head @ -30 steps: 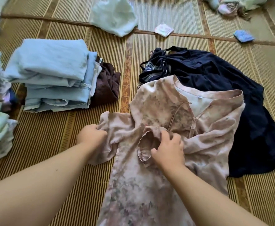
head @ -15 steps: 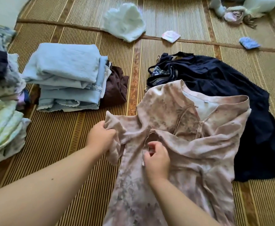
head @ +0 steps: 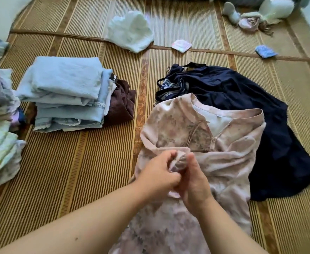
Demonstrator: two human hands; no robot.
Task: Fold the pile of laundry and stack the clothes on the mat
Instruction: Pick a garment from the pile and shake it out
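Observation:
A pink floral dress (head: 201, 140) lies spread on the woven mat (head: 73, 165), collar away from me. Its left sleeve is drawn in over the chest. My left hand (head: 159, 173) and my right hand (head: 194, 182) meet over the dress's middle, both pinching the bunched sleeve end between them. Under and behind the dress lies a dark navy garment (head: 251, 107), unfolded. A stack of folded light blue clothes (head: 64, 96) stands to the left, with a folded brown piece (head: 121, 101) beside it.
More folded clothes (head: 0, 132) are piled at the far left edge. A crumpled pale green cloth (head: 130, 32), a small white-pink item (head: 181, 45) and a small blue item (head: 265, 51) lie further back. A heap of soft things (head: 257, 17) sits at the top right.
My left hand carried the left sleeve from the dress's side inward to the middle. Both hands now meet on the sleeve end. The camera shifted left.

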